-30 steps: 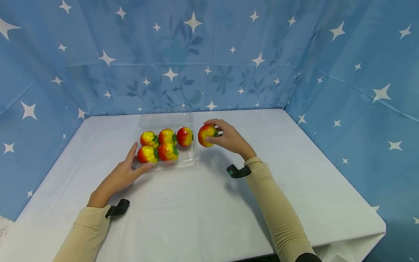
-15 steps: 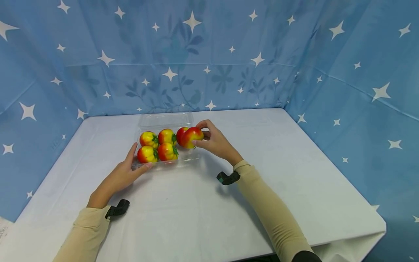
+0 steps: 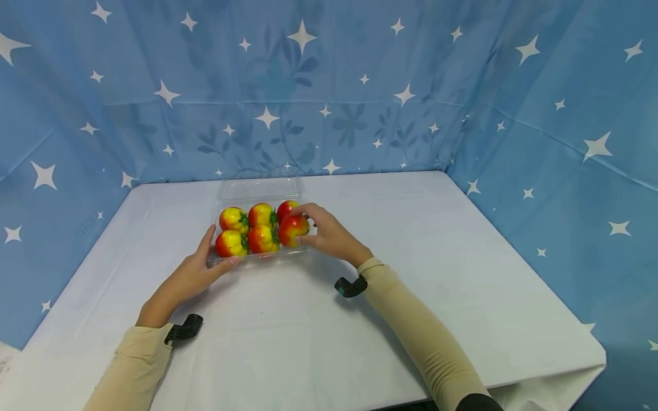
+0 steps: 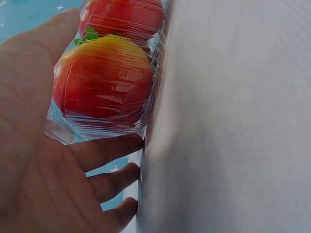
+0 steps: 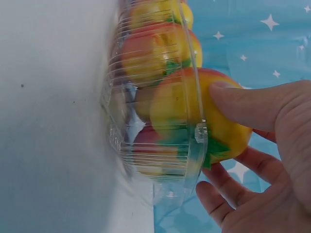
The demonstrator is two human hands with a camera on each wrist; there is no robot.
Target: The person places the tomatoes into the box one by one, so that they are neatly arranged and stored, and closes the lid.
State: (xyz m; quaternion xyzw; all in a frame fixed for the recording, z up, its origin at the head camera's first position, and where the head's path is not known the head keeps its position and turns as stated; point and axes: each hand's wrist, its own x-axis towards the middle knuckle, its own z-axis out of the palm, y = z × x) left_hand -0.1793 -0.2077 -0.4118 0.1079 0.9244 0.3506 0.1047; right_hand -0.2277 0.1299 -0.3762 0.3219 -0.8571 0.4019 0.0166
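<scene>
A clear plastic clamshell box (image 3: 290, 250) lies on the table with several red-and-yellow fruits in it, each with a green leafy top. My left hand (image 3: 192, 277) rests against the box's left end, thumb along the front rim, fingers fairly straight; the left wrist view shows its fingertips by the wall, below a fruit (image 4: 109, 80). With my right hand (image 3: 331, 235) I hold another such fruit (image 3: 293, 229) between thumb and fingers, low over the box's front right corner. In the right wrist view this fruit (image 5: 226, 121) sits partly below the rim. Its underside is hard to make out.
The box's lid (image 3: 261, 188) is folded back toward the rear of the table. A white cloth covers the table (image 3: 257, 342). Blue star-patterned curtain (image 3: 329, 85) hangs behind and along the sides.
My right hand has carried its fruit leftward from beside the box, then down toward the front right spot in it. The left hand has stayed at the box's left end.
</scene>
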